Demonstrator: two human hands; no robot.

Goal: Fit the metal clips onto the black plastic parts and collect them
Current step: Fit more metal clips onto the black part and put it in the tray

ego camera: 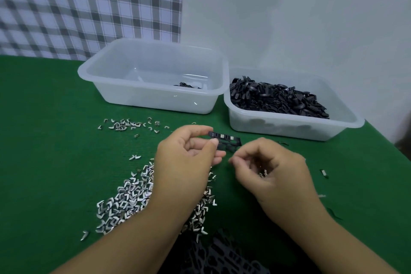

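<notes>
Pinched the black plastic part [224,140] between thumb and fingertips of the left hand [189,151]. Raised it clear of the green cloth [44,140], slotted face toward the camera, presumably to expose the remaining seats. Fitted already with several bright clips along the upper edge. Curled the right hand [269,167] just beside the part, with reserve clips [263,172] cupped in the palm, likely to save repeated reaching. Pressed thumb and forefinger tips together; could not tell what lay between them. Heaped the metal clips [133,196] under the left wrist for short reach. Set the supply tub [289,122] and the nearly empty collection tub [106,87] side by side beyond.
</notes>
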